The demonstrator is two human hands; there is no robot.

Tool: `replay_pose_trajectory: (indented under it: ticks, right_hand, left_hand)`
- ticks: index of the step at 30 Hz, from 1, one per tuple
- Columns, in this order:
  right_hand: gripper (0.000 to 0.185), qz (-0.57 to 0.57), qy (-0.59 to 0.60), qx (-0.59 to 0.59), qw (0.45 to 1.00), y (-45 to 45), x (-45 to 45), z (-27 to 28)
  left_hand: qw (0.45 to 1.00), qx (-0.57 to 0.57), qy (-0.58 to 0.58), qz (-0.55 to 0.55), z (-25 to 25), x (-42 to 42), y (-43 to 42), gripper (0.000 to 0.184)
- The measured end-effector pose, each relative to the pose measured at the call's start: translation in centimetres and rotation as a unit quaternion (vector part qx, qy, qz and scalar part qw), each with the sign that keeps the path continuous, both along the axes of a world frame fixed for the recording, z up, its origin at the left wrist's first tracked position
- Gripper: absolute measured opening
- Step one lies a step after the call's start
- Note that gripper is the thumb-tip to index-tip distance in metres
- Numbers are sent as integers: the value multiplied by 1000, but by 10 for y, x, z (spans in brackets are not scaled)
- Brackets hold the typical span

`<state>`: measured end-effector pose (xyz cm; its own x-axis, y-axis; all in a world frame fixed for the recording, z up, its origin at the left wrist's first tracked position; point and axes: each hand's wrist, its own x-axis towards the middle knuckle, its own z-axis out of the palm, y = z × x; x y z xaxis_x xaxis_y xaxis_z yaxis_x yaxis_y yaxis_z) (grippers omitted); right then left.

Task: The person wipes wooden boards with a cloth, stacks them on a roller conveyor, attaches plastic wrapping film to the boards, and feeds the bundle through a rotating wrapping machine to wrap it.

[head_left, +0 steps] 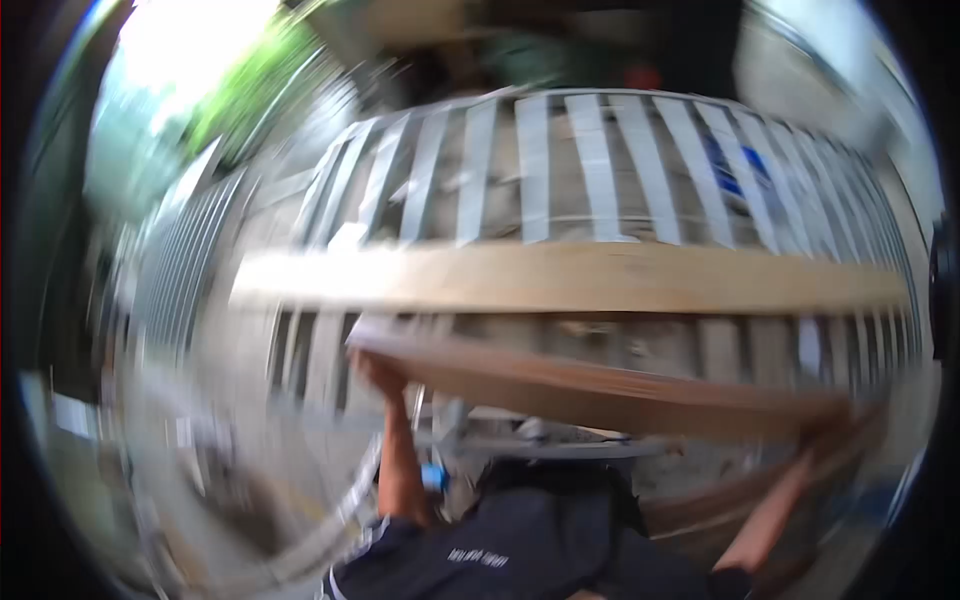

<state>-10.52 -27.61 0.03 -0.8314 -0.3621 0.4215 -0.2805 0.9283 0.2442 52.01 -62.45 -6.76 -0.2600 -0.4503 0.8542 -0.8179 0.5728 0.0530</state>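
A long brown wooden board (590, 390) is held level in front of my body, its right end a little lower than its left in the picture. My left hand (380, 370) is closed around the board's left end. At the other end, my right hand (825, 425) grips the board, though motion blur smears its fingers. Just beyond lies a pale wooden plank (570, 275), crosswise on a slatted metal rack (533, 160). A gap separates the plank from the board I hold.
More grey slats (195, 265) stand off to the left. Something blue (735, 168) shows beneath the rack at the right. Near my left forearm is a small blue object (433, 477). Another brown board-like piece (700, 505) lies by my right arm. Much is blurred.
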Motion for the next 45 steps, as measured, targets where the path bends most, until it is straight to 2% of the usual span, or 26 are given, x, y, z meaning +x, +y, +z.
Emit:
replay_pose_trajectory:
  ticks: [1,2,3,5,7,8,9,11,12,13,16,17,18,20,21,24,26,28,32,34,35,37,40,42,44,45]
  right_hand:
    - [46,57,-19,-22,998,-18,70,-2]
    - [46,94,-37,-43,994,-11,156,-3]
    - [47,114,-53,-70,990,15,189,-9]
    - [49,108,-93,-122,982,115,121,-37]
    - [51,72,-135,-190,970,312,-12,-71]
    - [52,49,-159,-225,960,283,0,-59]
    - [52,56,-163,-225,959,254,16,-45]
    - [56,90,-258,-268,924,197,51,3]
    - [59,103,-305,-287,902,158,96,36]
    - [61,154,-306,-255,904,176,58,12]
    - [65,233,-280,-255,896,163,32,-21]
    - [61,258,-241,-266,897,149,35,-30]
    - [61,267,-241,-274,892,128,39,-33]
    - [54,212,-337,-281,873,102,62,-27]
    - [47,255,-313,-297,865,86,80,-24]
    - [45,314,-269,-305,858,61,97,-26]
    - [45,298,-286,-321,852,42,114,-15]
    - [46,234,-277,-321,875,18,132,-6]
    - [45,251,-289,-312,870,-50,170,4]
    - [44,289,-237,-327,868,-89,189,2]
    - [44,290,-235,-323,870,-113,202,6]
    - [41,341,-276,-405,802,-168,234,11]
    - [31,294,-368,-439,765,-225,251,1]
    - [25,292,-336,-480,756,-265,287,-1]
    - [22,244,-385,-528,717,-292,304,-8]
    - [23,227,-382,-530,722,-309,321,-6]
  left_hand:
    - [994,59,93,-27,0,26,-15,30]
    - [854,382,353,-33,9,53,-25,44]
    - [936,215,279,-11,79,31,-13,51]
    - [926,329,171,69,89,79,-33,55]
    - [883,423,174,106,135,100,-33,58]
    - [890,406,172,118,142,111,-32,51]
    - [885,418,156,136,144,127,-32,52]
    - [873,432,129,187,152,150,-27,60]
    - [874,421,139,199,158,157,-17,62]
    - [875,410,149,210,161,165,-8,63]
    - [850,422,122,292,165,193,22,61]
    - [842,426,109,313,171,199,30,58]
    - [837,425,97,330,174,203,35,59]
    - [835,425,83,338,175,210,36,60]
    - [835,425,72,343,174,215,37,61]
    - [832,427,76,345,175,227,18,62]
    - [837,421,82,340,177,233,-11,63]
    - [848,417,105,310,178,245,-50,65]
    - [842,440,119,288,197,262,-155,75]
    - [853,443,121,248,199,276,-213,77]
    - [848,446,112,263,200,283,-239,78]
    - [850,438,96,276,198,296,-295,77]
    - [856,418,85,294,185,316,-368,76]
    - [854,421,39,303,164,339,-413,75]
    - [863,371,11,342,132,370,-454,67]
    - [882,362,-31,300,110,407,-484,49]
